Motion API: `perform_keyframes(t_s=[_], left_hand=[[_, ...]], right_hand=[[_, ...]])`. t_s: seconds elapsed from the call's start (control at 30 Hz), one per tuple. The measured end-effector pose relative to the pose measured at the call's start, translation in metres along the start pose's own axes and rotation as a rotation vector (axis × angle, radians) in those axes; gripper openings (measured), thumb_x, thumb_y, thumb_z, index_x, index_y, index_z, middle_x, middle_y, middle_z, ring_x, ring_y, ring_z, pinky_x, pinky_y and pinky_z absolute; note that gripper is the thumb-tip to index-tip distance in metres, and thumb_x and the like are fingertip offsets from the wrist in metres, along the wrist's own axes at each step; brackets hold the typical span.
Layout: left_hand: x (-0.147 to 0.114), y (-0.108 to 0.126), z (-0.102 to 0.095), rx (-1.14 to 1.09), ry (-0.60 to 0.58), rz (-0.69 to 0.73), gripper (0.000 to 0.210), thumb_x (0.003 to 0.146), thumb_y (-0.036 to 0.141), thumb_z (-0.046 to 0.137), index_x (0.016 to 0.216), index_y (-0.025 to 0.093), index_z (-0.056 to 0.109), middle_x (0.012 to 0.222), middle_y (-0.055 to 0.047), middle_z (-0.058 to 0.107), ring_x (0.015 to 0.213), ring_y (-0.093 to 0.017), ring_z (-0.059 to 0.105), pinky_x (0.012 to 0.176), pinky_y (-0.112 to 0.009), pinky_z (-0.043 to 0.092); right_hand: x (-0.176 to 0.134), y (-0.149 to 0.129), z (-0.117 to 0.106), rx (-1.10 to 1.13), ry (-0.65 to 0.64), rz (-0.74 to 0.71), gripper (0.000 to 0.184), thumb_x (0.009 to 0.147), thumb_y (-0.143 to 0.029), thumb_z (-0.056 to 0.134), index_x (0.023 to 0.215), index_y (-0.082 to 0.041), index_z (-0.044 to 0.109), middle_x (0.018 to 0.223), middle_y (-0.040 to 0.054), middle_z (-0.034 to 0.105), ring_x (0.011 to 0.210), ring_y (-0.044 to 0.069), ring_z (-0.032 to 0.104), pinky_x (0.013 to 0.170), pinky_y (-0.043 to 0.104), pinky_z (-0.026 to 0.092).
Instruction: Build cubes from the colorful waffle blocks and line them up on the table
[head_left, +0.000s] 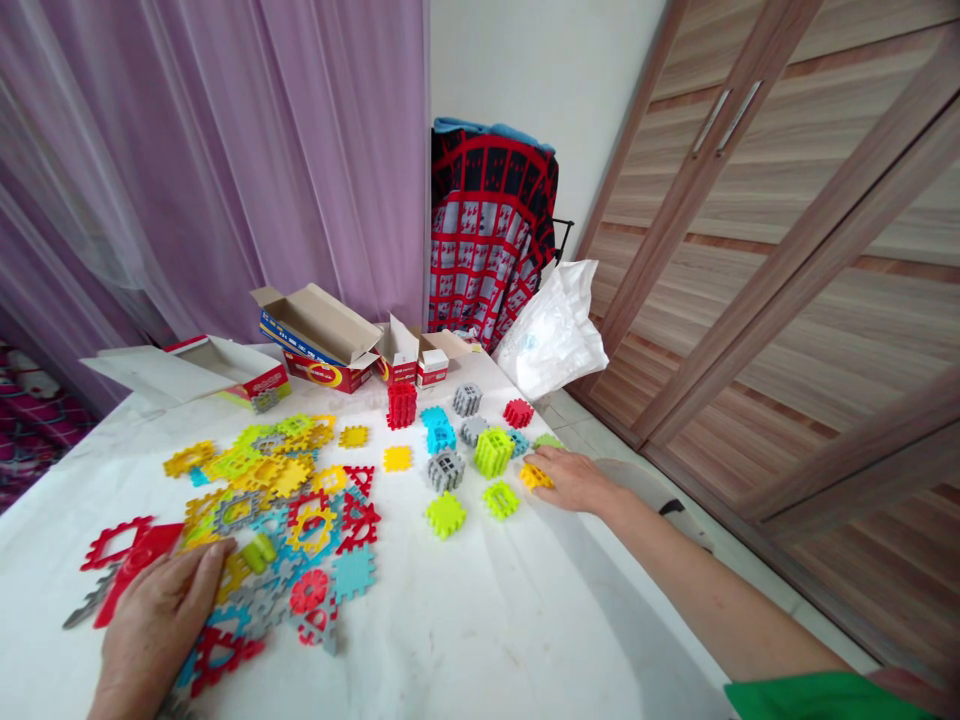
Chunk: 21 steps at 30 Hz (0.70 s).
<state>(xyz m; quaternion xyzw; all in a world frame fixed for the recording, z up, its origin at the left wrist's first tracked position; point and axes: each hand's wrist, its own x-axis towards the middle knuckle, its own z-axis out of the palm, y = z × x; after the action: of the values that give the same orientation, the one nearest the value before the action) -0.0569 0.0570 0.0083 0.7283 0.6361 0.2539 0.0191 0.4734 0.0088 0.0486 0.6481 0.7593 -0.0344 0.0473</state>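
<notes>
Left hand (161, 612), fingers together, grip unclear; right hand (574, 481), fingers pinching one yellow toothed plastic stack (535, 476), long side slanting rightward toward the camera, right of one lime-green plastic block (494, 453).

Left hand (161, 612) at a mixed heap of toothed plastic pieces (289, 478), right hand (574, 482) on yellow pieces (535, 477) near single-colour stacks (493, 453), white surface (480, 620), open boxes (322, 325) behind.

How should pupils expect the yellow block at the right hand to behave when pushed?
The yellow block probably won't roll, given its squarish shape. Its toothed edges should make it less slippery. It sits low, so tipping seems unlikely.
</notes>
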Motion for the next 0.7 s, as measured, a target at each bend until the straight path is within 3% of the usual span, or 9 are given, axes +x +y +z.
perform_keyframes(t_s=[0.3,0.5,0.6,0.7], left_hand=[[-0.001,-0.003,0.001,0.027,-0.005,-0.007,0.045,0.084,0.048,0.038,0.083,0.024,0.076,0.083,-0.008,0.077,0.076,-0.029,0.070,0.065,-0.043,0.057],[0.000,-0.002,0.002,0.018,-0.001,-0.008,0.044,0.083,0.048,0.039,0.084,0.024,0.075,0.084,-0.008,0.077,0.081,-0.028,0.070,0.073,-0.043,0.057],[0.001,-0.005,0.005,0.022,-0.036,-0.055,0.047,0.078,0.051,0.039,0.087,0.023,0.077,0.087,-0.009,0.077,0.083,-0.028,0.069,0.076,-0.041,0.056],[0.002,-0.010,0.007,0.014,-0.043,-0.068,0.047,0.075,0.053,0.041,0.086,0.025,0.077,0.087,-0.007,0.077,0.080,-0.026,0.069,0.076,-0.038,0.056]], right_hand=[[-0.001,-0.002,-0.002,-0.026,-0.017,0.015,0.040,0.084,-0.032,0.055,0.122,-0.021,0.059,0.112,0.0117,0.061,0.100,0.026,0.059,0.082,0.036,0.046],[-0.003,0.002,-0.003,0.043,0.007,0.026,0.047,0.083,-0.033,0.056,0.129,-0.021,0.056,0.121,0.0116,0.060,0.108,0.026,0.058,0.089,0.036,0.045],[-0.006,0.007,-0.009,0.068,0.049,0.080,0.049,0.085,-0.035,0.054,0.133,-0.023,0.054,0.130,0.0105,0.057,0.113,0.025,0.057,0.090,0.034,0.045],[-0.012,0.012,-0.017,0.078,0.169,0.162,0.042,0.089,-0.036,0.050,0.129,-0.025,0.057,0.129,0.0074,0.060,0.111,0.023,0.059,0.087,0.030,0.046]])
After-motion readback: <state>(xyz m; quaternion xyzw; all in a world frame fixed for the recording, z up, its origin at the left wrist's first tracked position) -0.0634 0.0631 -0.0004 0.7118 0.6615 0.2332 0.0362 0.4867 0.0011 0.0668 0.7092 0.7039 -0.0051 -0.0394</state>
